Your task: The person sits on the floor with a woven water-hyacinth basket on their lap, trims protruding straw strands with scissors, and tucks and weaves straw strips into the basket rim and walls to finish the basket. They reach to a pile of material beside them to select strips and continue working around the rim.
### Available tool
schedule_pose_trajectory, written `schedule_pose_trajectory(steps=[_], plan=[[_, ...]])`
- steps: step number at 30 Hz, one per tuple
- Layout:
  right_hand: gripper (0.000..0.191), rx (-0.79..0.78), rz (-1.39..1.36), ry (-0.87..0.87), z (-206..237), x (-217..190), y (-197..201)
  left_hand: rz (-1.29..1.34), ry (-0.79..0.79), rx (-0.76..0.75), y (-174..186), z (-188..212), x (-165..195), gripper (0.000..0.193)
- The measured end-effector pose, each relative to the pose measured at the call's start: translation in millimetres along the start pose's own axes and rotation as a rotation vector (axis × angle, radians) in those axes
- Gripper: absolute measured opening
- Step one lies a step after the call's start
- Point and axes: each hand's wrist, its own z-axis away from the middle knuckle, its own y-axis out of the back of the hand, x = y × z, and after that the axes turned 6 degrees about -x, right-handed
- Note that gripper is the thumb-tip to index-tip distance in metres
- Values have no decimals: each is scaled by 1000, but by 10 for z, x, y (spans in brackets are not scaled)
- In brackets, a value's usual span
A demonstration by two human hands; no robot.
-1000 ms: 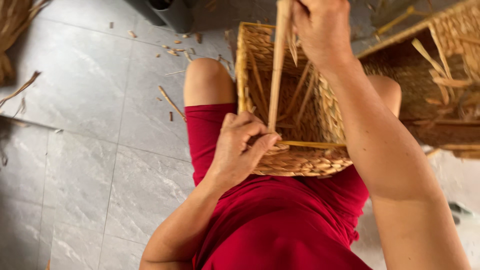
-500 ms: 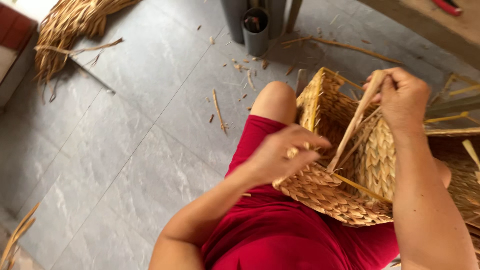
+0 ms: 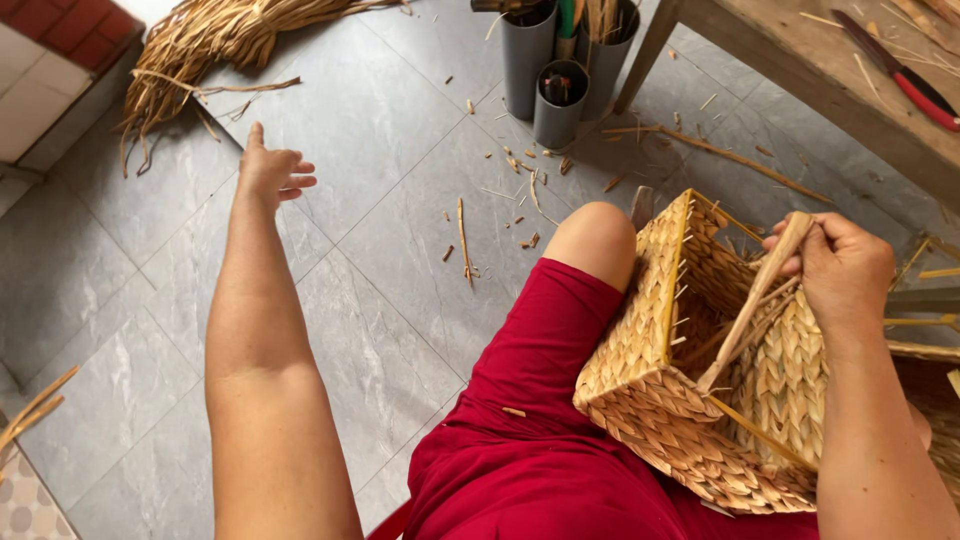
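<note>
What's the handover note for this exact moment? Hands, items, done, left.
Left hand: empty, fingers spread, stretched out over the grey tile floor toward the bundle of dried straw; not touching it.
Right hand: gripping a flat straw strand that runs down into the woven basket.
Basket: tipped on its side across the lap, opening facing the right hand.
Done: side walls and rim look woven.
Left: the held strand is loose, not yet worked in; stiff yellow stakes still stick out inside.
Nearby: grey tubes holding tools, wooden table with a red-handled tool.

Head-worn view, steeply down, close
</note>
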Motion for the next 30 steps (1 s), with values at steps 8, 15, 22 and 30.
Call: schedule_pose_trajectory(steps=[8, 15, 22, 30], plan=[[20, -16, 86, -85, -71, 146, -88, 601, 39, 7, 335, -75, -287, 31], [18, 50, 163, -156, -14, 63, -119, -23, 5, 22, 486, -64, -377, 81], [19, 8, 138, -124, -21, -67, -138, -46, -5, 40, 683, -48, -451, 58], [18, 21, 151, -98, -33, 23, -147, -126, 40, 75, 689, 1, -512, 64]])
